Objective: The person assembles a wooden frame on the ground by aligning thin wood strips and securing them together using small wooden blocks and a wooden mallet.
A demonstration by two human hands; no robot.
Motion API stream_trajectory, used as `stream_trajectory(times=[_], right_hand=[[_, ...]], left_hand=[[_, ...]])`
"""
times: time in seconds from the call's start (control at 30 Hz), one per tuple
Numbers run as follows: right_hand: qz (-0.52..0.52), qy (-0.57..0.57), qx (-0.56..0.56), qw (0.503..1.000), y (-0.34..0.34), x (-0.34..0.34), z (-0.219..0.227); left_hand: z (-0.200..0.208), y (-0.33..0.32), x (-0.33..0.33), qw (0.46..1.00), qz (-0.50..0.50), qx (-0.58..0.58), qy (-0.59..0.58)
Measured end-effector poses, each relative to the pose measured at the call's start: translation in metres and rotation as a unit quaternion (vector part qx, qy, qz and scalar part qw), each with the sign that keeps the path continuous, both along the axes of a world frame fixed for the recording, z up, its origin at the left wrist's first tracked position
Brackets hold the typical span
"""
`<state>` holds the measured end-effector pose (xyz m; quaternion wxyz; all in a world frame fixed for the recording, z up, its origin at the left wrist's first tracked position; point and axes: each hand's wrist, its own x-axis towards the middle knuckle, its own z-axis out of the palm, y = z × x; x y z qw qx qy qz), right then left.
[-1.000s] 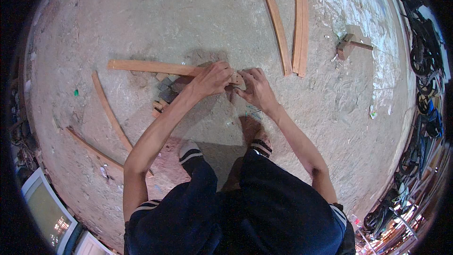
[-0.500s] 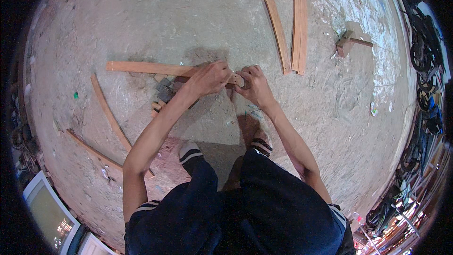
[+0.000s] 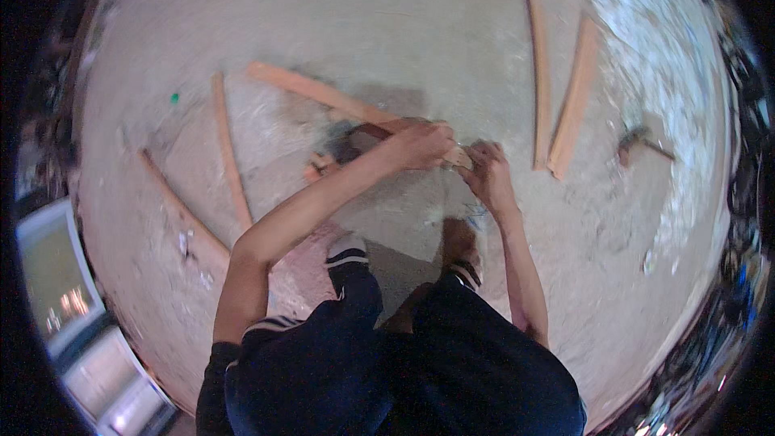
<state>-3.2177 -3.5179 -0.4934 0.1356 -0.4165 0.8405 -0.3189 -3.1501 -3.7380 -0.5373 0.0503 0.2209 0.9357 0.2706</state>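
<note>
Wooden stick (image 3: pixel 315 90) is up front, its right end held tight in the left hand (image 3: pixel 420 145). The right hand (image 3: pixel 491 176) curls at the tip, too blurry to tell if it grips. Dark blocks (image 3: pixel 345 142) sit by the stick. Farther out, more sticks (image 3: pixel 576 97) lie on the floor (image 3: pixel 387 24) with no hand on them. Two far sticks (image 3: pixel 539 73) meet, maybe joined already; the left sticks (image 3: pixel 230 145) look loose, not joined yet

The long flat brown wooden strip (image 3: pixel 311 90) runs from far left to between the left hand (image 3: pixel 425 145) and the right hand (image 3: pixel 490 175). Dark grey angular blocks (image 3: pixel 347 144) sit on its near side. On the rough grey floor (image 3: pixel 452 40), slim brown wooden slats (image 3: pixel 227 145) lie left, straight brown wooden boards (image 3: pixel 538 89) far right.
</note>
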Motion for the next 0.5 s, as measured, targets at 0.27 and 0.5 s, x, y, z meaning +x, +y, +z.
stream_trajectory(times=[0.27,0.5], right_hand=[[0.005,-0.012,0.024,1.0,-0.014,0.016,0.005],[-0.071,-0.003,-0.003,0.997,0.001,0.024,0.026]], left_hand=[[-0.006,0.0,0.023,0.995,0.06,0.007,0.083],[0.072,-0.039,0.093,0.958,0.182,0.007,0.22]])
